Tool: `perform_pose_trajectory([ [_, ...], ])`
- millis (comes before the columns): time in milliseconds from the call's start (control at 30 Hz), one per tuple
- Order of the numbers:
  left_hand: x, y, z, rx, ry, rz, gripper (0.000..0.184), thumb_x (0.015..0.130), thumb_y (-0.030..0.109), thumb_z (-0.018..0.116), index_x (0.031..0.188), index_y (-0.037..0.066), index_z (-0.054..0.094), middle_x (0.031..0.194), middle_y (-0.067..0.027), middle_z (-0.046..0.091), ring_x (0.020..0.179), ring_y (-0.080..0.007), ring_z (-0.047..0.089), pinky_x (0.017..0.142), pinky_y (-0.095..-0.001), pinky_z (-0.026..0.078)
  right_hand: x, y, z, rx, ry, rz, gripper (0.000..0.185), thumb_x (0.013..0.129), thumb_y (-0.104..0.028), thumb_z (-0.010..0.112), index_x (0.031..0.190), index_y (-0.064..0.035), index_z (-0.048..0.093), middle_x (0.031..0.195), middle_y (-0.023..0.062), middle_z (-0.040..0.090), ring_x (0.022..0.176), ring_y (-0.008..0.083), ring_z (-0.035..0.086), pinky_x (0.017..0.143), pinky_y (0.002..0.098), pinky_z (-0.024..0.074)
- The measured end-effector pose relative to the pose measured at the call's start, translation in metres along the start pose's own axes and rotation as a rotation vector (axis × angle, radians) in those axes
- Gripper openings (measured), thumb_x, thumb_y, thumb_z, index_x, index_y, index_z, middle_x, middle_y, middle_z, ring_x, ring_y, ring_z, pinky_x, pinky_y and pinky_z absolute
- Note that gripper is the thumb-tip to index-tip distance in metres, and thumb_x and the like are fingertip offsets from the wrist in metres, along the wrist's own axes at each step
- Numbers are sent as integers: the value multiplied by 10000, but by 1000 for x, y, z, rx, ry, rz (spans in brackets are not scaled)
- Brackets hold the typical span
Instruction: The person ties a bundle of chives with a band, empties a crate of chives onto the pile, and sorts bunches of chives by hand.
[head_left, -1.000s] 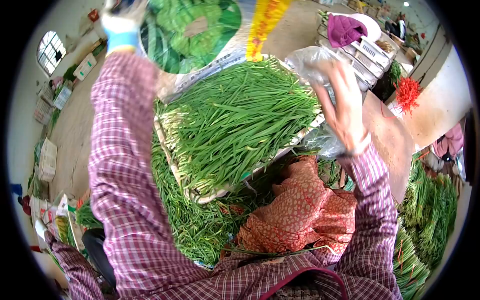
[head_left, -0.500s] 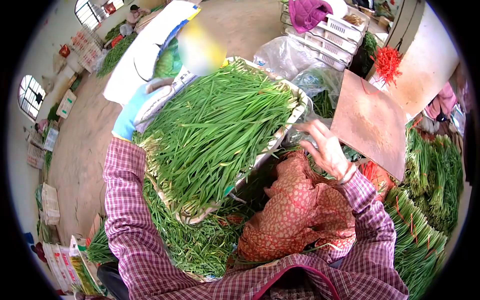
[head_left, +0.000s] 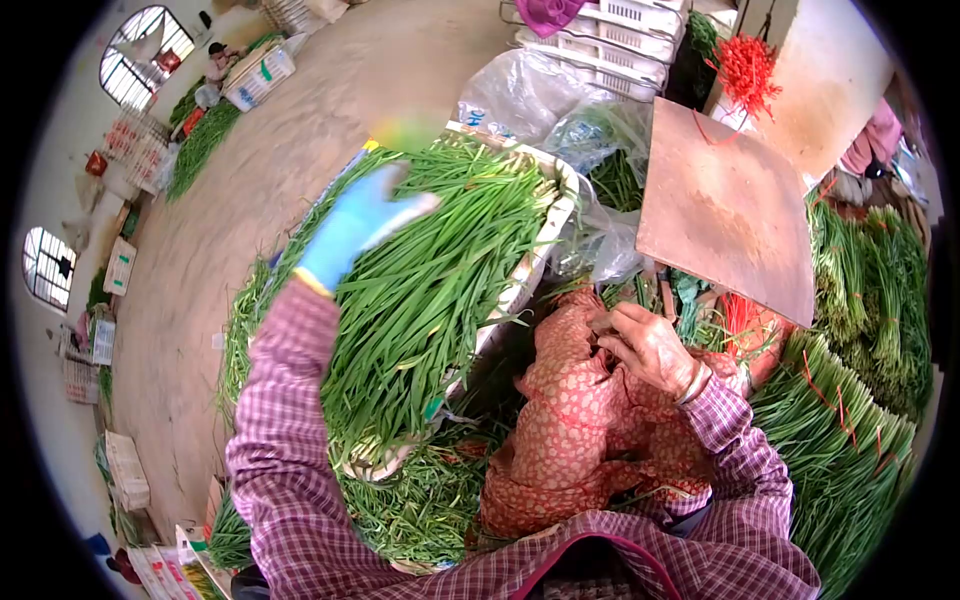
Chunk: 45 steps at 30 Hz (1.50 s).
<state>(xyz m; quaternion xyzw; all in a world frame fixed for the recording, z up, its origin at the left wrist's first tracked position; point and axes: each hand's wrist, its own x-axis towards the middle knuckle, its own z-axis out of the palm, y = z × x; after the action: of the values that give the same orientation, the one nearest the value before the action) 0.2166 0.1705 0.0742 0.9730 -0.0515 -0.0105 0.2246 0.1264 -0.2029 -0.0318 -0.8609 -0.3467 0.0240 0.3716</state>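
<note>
My left hand [head_left: 352,225], in a blue glove, is over the long green leaves [head_left: 440,235], its thumb apart from its fingers and nothing visible in it. I cannot tell whether it touches them. These leafy stalks, which look like garlic chives, fill a white crate [head_left: 562,215] that stands tilted before me. My bare right hand [head_left: 650,345] is at the red flower-patterned cloth [head_left: 560,420] over my lap, fingers bent and closed on a fold of it. Loose greens [head_left: 415,510] lie below the crate.
A brown board [head_left: 725,215] stands to the right, with red ties [head_left: 748,75] hanging above it. Tied green bundles [head_left: 830,440] are stacked at the right. Clear plastic bags [head_left: 530,95] and stacked white crates [head_left: 610,45] are behind. Another person [head_left: 220,62] sits far left.
My left hand has let go of the white sack-like sheet, now out of view, and moved over the greens. My right hand has come down onto the cloth. The view has shifted.
</note>
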Motion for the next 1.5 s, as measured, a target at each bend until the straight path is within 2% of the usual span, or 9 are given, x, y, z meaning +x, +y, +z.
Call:
perform_pose_trajectory([
  [100, 32, 56, 66, 282, -256, -83, 1081, 697, 646, 667, 1409, -58, 260, 1411, -277, 350, 1335, -364, 334, 1094, -403, 285, -7, 2, 0, 1, 19, -6, 215, 812, -107, 610, 1016, -43, 592, 936, 151, 582, 868, 358, 591, 730, 410, 500],
  [200, 48, 52, 126, 492, -226, -98, 1223, 648, 676, 680, 1456, -25, 86, 1494, -252, 172, 1392, -390, 174, 1123, -461, 204, -10, 1, 1, -25, 20, -30, 217, 816, -129, 616, 1015, -47, 585, 925, 147, 579, 856, 357, 589, 721, 413, 500],
  [367, 69, -4, 136, 471, -158, -322, 1288, 575, 675, 732, 1457, -19, 100, 1490, -243, 183, 1385, -387, 195, 1118, -475, 212, -14, 9, 0, -64, -22, -30, 207, 812, -137, 617, 996, -49, 582, 906, 136, 579, 846, 351, 591, 702, 422, 500],
  [667, 49, 37, 145, 574, -218, -364, 1198, 578, 662, 729, 1440, 1, 224, 1341, -220, 436, 1246, -324, 440, 1043, -431, 332, -23, 49, -5, 54, 29, -65, 181, 810, -118, 620, 971, -41, 592, 907, 158, 601, 844, 365, 596, 699, 418, 504],
  [900, 21, 56, 170, 554, 40, -411, 922, 586, 502, 775, 1277, 9, 412, 1201, -192, 555, 1076, -320, 573, 919, -395, 449, -23, 70, -5, 137, 132, -43, 165, 831, -114, 612, 963, -16, 593, 889, 186, 613, 825, 393, 591, 712, 427, 497],
  [1100, 28, -4, 145, 45, 223, -386, 782, 535, 344, 857, 1136, -31, 525, 1062, -215, 630, 988, -323, 617, 875, -368, 484, -8, 77, -16, 189, 90, -32, 193, 857, -131, 605, 1001, -3, 600, 916, 194, 645, 848, 375, 624, 738, 410, 508],
  [1233, 23, -23, 142, -296, 256, -353, 741, 520, 272, 885, 1106, -41, 556, 1040, -184, 643, 973, -277, 623, 870, -354, 479, 39, 58, -30, 225, 55, 51, 360, 885, -180, 600, 1165, 30, 514, 1044, 216, 649, 940, 322, 648, 803, 391, 519],
  [1300, 20, -30, 147, -437, 308, -255, 734, 605, 120, 872, 1191, -97, 486, 984, -121, 652, 872, -162, 624, 789, -288, 517, 72, 55, -19, 450, 96, -7, 537, 866, -254, 642, 1268, 35, 432, 1082, 237, 633, 991, 321, 635, 825, 387, 513],
  [1500, -8, -2, 141, -528, 420, -279, 818, 618, 154, 872, 1266, -96, 440, 1136, -164, 603, 995, -197, 599, 880, -309, 489, 179, 65, 28, 880, 218, 159, 1015, 756, -460, 734, 1404, 107, 197, 1379, 271, 407, 1210, 315, 487, 1023, 378, 387],
])
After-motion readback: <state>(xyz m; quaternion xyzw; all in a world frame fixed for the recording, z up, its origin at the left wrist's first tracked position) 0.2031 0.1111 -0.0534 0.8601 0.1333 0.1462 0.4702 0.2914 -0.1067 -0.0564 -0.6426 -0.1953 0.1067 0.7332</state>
